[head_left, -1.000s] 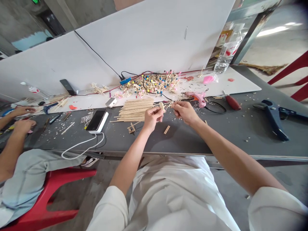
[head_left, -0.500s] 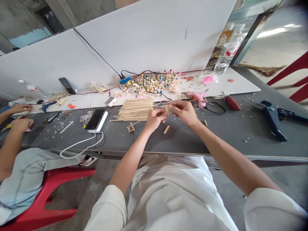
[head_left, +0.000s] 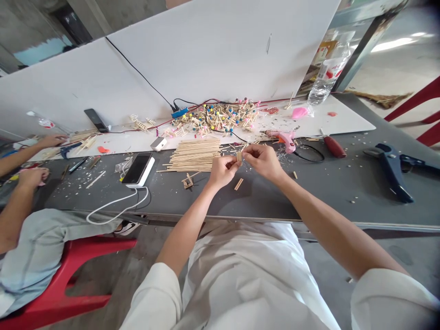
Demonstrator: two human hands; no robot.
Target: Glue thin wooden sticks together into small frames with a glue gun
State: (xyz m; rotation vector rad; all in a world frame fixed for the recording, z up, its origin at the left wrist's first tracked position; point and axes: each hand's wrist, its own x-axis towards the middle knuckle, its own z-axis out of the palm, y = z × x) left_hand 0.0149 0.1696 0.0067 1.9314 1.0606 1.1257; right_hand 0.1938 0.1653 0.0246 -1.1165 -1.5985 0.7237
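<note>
My left hand (head_left: pixel 222 170) and my right hand (head_left: pixel 263 160) meet above the grey table (head_left: pixel 261 197), both pinched on a small bundle of short wooden sticks (head_left: pixel 238 156) held between the fingertips. Just left of my hands lies a pile of long thin wooden sticks (head_left: pixel 194 155). A short stick piece (head_left: pixel 238 184) lies on the table below my hands, and a small glued stick frame (head_left: pixel 187 182) sits to its left. Behind, on the white board (head_left: pixel 343 121), is a heap of stick pieces with coloured beads (head_left: pixel 216 118).
A pink glue gun (head_left: pixel 283 138), red-handled tool (head_left: pixel 332 145) and blue clamp tool (head_left: pixel 392 168) lie to the right. A phone on a power bank (head_left: pixel 138 170) with a white cable lies left. A water bottle (head_left: pixel 326 75) stands at the back. Another person's hands (head_left: pixel 32 176) work at far left.
My hands have come together: the right hand moved left to meet the stick bundle in the left hand. The other person's far hand shifted right along the white board.
</note>
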